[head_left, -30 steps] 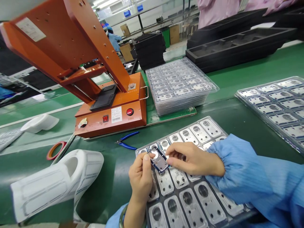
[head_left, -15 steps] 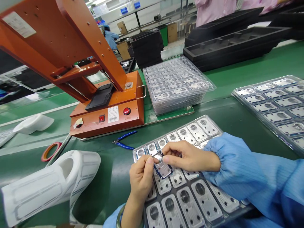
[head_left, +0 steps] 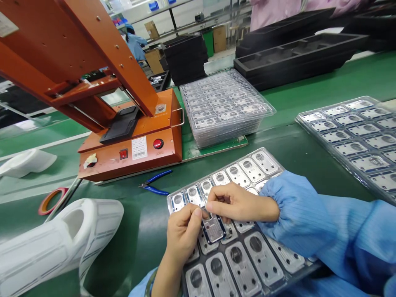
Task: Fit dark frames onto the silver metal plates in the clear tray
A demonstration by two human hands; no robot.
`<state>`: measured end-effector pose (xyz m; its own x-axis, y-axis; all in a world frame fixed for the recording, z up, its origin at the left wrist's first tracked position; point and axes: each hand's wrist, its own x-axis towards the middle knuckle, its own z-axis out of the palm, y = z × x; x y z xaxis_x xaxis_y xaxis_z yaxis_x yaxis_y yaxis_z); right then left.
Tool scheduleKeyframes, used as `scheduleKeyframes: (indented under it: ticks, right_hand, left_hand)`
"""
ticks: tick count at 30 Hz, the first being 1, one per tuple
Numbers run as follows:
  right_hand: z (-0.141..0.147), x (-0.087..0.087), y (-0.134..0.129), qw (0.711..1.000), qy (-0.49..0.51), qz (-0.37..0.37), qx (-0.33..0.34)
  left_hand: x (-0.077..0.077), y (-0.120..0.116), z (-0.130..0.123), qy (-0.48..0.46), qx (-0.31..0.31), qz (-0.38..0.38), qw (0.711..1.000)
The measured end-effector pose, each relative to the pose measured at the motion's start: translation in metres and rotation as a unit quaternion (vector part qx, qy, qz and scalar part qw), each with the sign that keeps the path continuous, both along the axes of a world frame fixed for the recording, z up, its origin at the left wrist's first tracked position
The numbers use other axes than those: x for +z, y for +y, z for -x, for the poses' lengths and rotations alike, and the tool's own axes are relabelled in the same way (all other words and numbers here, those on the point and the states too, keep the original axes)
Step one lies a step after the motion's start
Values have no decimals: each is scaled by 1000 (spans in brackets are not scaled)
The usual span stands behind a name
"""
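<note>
1. Nearby, on the green counter (head_left: 148,231), an orange machine (head_left: 133,159) stood beyond the work, a black block (head_left: 120,123) on its base and a red button (head_left: 158,143) on its front.
2. Blue-handled cutters (head_left: 157,178) lay open between the machine and the near tray (head_left: 198,181); farther left were a reddish tape roll (head_left: 43,205) and a loosely curled white sheet roll (head_left: 34,243).
3. The hands and the right blue sleeve (head_left: 303,214) stood in the way of the tray's middle and right side — several pockets were partly or wholly hidden.
4. That tray held rows of silver plates, each with a round feature; some in the far row showed dark blue edging.
5. Behind it, a stack of clear trays (head_left: 229,134) carried similar plates in its top layer, and another filled tray (head_left: 329,149) lay off to the right.
6. Long black trays (head_left: 275,74) with compartments sat farther back, in front of a person in pink (head_left: 274,14).
7. The left hand (head_left: 184,229) was nearly closed, thumb and forefinger pinching the blue-edged plate (head_left: 214,230) above the near tray.
8. The right hand (head_left: 236,202) was half curled, fingertips at the plate's upper end — whether they gripped it could not be told.
</note>
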<state>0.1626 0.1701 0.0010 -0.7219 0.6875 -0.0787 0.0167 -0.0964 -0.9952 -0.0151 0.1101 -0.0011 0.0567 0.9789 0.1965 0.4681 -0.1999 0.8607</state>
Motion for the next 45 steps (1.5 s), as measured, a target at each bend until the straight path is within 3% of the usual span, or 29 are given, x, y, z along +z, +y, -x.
scheduleKeyframes:
  ticks: [6, 13, 22, 28, 35, 45]
  right_hand:
    - [3, -1, 0, 999, -22, 29, 10]
    - [1, 2, -1, 998, -8, 48, 29]
    - [3, 3, 0, 999, -45, -28, -1]
    - [1, 2, 1, 998, -57, -8, 21]
    - [3, 4, 2, 994, -75, -85, 0]
    - [-3, 5, 7, 997, -55, 33, 49]
  left_hand:
    - [-1, 3, 3, 32, -45, -7, 998]
    - [-1, 1, 4, -9, -84, -15, 996]
    - [0, 2, 0, -19, -107, 15, 994]
    - [-1, 3, 1, -21, -99, 35, 994]
    - [0, 3, -2, 3, -91, 36, 995]
    - [-1, 5, 2, -14, -53, 60, 997]
